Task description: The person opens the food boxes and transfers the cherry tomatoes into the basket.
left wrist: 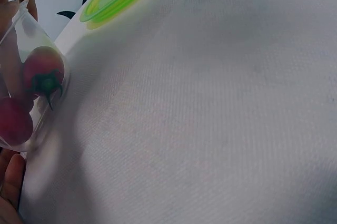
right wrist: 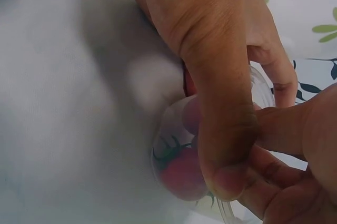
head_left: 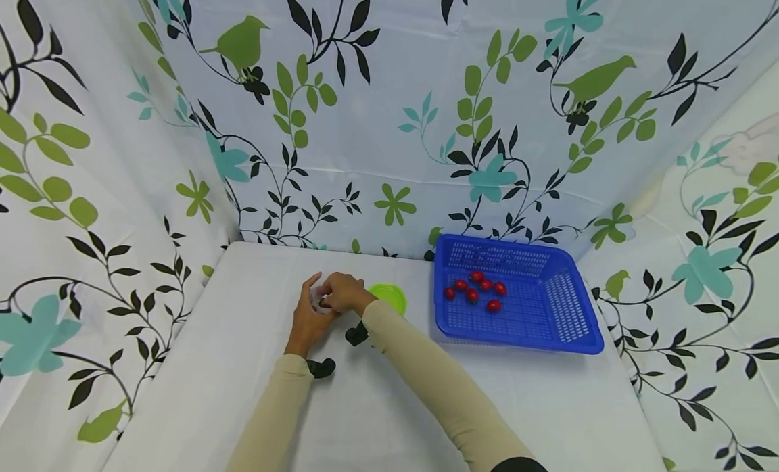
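Note:
A clear plastic container (head_left: 319,299) with red cherry tomatoes (left wrist: 44,71) inside stands on the white table. My left hand (head_left: 309,323) grips it round the side; in the right wrist view its thumb lies along the clear wall. From above, my right hand (head_left: 345,293) reaches over the rim. Its fingers show through the wall in the left wrist view, down among the tomatoes. Whether they pinch one is hidden. Just to the right lies a bright green round lid (head_left: 389,297).
A blue perforated basket (head_left: 535,323) stands on the right of the table, holding several cherry tomatoes (head_left: 472,295) in its left part. A patterned curtain (head_left: 389,120) rises behind the table and at both sides.

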The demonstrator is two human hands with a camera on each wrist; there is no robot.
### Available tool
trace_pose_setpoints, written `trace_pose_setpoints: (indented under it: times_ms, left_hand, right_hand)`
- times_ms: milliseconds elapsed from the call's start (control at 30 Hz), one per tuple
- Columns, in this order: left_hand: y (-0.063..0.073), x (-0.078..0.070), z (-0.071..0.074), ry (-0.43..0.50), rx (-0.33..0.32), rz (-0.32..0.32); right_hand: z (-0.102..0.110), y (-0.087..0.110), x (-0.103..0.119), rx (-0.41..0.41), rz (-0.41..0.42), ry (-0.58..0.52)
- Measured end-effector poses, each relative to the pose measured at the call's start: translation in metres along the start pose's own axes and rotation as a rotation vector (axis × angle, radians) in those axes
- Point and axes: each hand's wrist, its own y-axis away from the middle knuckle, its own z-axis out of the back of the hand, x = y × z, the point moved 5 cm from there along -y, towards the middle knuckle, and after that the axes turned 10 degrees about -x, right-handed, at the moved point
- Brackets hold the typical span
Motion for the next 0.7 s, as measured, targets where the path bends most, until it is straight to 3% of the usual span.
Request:
trace_pose_setpoints:
  times_ms: [367, 700]
  left_hand:
    - [0.001, -0.001, 0.001, 0.008, -0.014, -0.028]
    - [0.000, -0.001, -0.002, -0.006, -0.011, -0.063]
  right_hand:
    - [-0.003, -0.001, -0.006, -0.012, -0.002, -0.106]
    - [0.000, 0.002, -0.012, -0.074, 0.006, -0.209]
